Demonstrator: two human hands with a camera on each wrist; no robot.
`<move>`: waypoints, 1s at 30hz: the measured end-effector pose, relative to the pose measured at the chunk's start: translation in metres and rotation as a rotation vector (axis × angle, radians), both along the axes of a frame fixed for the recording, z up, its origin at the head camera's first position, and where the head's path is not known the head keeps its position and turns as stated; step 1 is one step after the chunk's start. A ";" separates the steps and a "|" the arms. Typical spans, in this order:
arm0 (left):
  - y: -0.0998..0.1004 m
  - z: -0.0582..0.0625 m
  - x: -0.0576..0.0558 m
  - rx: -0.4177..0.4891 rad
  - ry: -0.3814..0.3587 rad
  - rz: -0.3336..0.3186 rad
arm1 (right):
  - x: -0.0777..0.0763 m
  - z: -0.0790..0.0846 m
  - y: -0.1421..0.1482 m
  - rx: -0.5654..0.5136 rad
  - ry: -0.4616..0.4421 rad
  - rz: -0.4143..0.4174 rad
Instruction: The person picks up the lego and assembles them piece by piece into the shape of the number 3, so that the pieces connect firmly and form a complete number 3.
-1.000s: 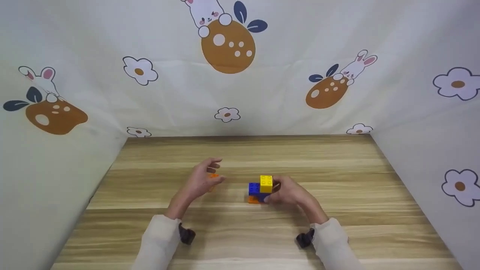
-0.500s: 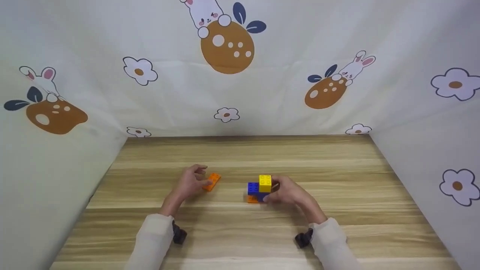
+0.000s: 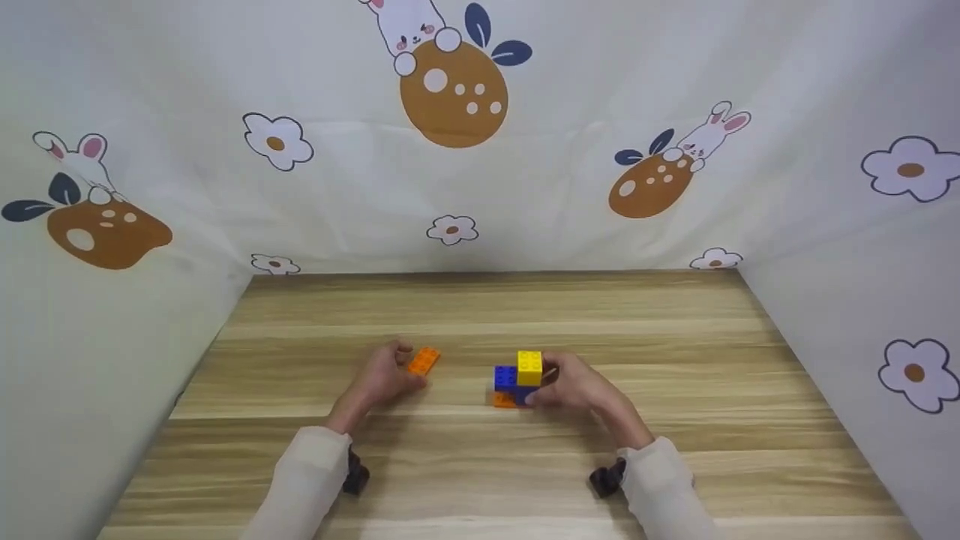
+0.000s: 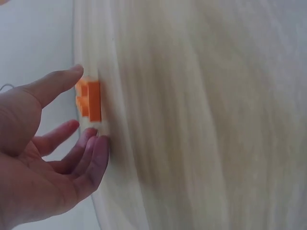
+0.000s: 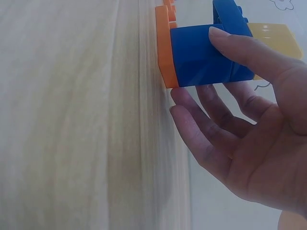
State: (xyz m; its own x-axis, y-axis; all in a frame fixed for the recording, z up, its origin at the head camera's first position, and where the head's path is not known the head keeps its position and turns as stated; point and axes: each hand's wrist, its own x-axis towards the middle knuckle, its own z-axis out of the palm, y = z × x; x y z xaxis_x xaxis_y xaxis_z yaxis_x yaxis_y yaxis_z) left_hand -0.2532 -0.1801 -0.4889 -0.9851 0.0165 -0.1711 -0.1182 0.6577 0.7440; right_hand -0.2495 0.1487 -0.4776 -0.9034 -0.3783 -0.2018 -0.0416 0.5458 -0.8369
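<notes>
My left hand (image 3: pixel 384 375) reaches around a flat orange building brick (image 3: pixel 424 361) that lies on the table. The left wrist view shows the thumb on one side of that orange brick (image 4: pixel 94 100) and loosely bent fingers (image 4: pixel 98 153) on the other, with gaps between. With my right hand (image 3: pixel 574 381) I grip a small stack of toy building bricks. It has an orange plate (image 5: pixel 166 48) at the bottom, blue bricks (image 5: pixel 201 56) above and a yellow brick (image 3: pixel 529 367) on top. The right thumb (image 5: pixel 225 38) presses a blue side; the other fingertips are partly hidden behind the stack.
The wood-grain table (image 3: pixel 480 472) runs back to a pale cloth wall (image 3: pixel 345 202) printed with rabbits and flowers. Similar cloth stands at the left and right. Each wrist wears a black camera (image 3: pixel 355 476) below a white sleeve (image 3: pixel 304 469).
My left hand has drawn back to the left, uncovering the orange brick, then lowered around it with thumb and fingers on either side. The right hand keeps holding the stack in place.
</notes>
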 end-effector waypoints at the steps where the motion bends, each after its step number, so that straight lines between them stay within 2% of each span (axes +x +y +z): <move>1: 0.001 -0.001 0.000 0.005 -0.003 0.006 | 0.000 0.000 0.000 -0.001 -0.001 -0.001; 5: 0.005 -0.003 0.000 0.022 0.025 0.035 | 0.000 0.000 0.000 -0.001 -0.001 -0.006; 12: 0.009 -0.009 0.000 -0.025 0.060 0.101 | -0.001 -0.001 0.000 0.008 0.013 0.003; 21: 0.010 -0.013 0.001 -0.044 0.142 0.130 | 0.000 -0.004 0.000 -0.041 -0.011 -0.005; 27: 0.014 -0.005 0.001 0.027 0.095 0.141 | 0.000 -0.002 -0.001 -0.022 -0.033 -0.031; 30: 0.018 0.002 0.001 0.033 0.081 0.132 | 0.001 -0.001 -0.002 -0.027 -0.036 -0.032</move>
